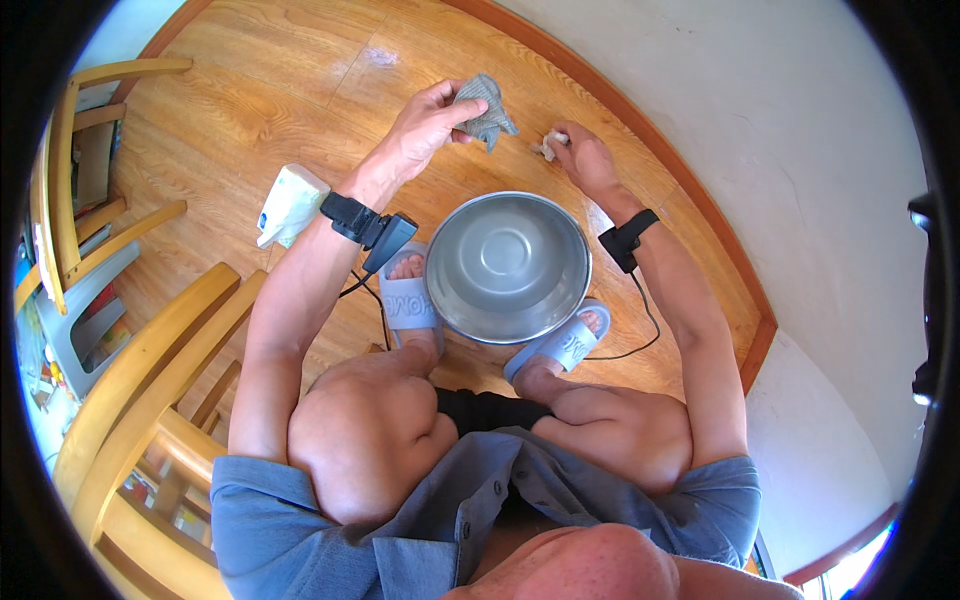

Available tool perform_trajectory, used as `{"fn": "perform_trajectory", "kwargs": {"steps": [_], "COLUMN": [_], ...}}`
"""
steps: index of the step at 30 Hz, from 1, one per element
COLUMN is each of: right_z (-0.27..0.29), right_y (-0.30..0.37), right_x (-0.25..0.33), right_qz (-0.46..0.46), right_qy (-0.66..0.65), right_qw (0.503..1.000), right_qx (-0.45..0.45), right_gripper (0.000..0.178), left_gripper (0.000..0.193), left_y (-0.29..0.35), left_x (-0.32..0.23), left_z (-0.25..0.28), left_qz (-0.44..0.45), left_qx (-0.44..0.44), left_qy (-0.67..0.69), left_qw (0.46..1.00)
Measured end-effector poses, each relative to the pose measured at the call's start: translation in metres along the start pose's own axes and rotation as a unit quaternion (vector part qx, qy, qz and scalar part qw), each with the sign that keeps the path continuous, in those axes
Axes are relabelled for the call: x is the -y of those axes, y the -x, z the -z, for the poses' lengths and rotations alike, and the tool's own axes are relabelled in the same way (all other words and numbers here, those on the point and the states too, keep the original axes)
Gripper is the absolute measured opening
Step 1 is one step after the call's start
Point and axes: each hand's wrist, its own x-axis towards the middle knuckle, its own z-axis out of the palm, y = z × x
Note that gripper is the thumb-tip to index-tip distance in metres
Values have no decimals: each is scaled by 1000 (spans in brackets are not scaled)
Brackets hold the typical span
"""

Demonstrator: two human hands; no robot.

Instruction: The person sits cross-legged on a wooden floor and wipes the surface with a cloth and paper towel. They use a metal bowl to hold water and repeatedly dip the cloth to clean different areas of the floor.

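Note:
My left hand (pixel 436 121) is closed on a grey ribbed cloth (pixel 488 108), pinched between thumb and fingers, with its lower corner hanging free. A crumpled white tissue (pixel 552 146) sits in the fingertips of my right hand (pixel 586 158), low over the wooden floor; whether it touches the floor I cannot tell. Between my forearms stands a round stainless steel basin (pixel 508 262), nearer to me than both hands. Nothing shows inside it apart from its shiny bottom.
A white soft pack of tissues (pixel 292 205) stands on the floor beside my left forearm. Wooden chairs (pixel 150 390) crowd the left side. At the right, a white wall (pixel 760 130) meets the floor along a brown skirting board (pixel 640 120). My slippered feet flank the basin, near thin black cables.

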Motion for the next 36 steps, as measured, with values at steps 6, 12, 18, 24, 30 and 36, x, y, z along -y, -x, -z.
{"fn": "perform_trajectory", "kwargs": {"steps": [6,12,18,24,30,36], "right_z": [-10,-24,-9,6,20,-1], "right_y": [-15,-17,-2,15,4,-17], "right_x": [14,7,-15,-19,6,15], "right_qz": [-61,216,219,147,5,101], "right_qy": [-107,115,131,178,14,20], "right_qw": [992,970,967,972,999,994], "right_qx": [28,11,23,38,30,37], "right_gripper": [27,17,16,13,16,18], "left_gripper": [32,32,31,32,32,31], "left_y": [1,0,1,2,3,3], "left_x": [-1,2,1,0,-4,-5], "left_z": [-1,0,0,-2,-5,-3], "left_qz": [-6,5,16,11,0,7], "left_qx": [-5,-1,-2,7,13,-6], "left_qy": [-2,5,3,3,-3,9], "left_qw": [1000,1000,1000,1000,1000,1000]}}
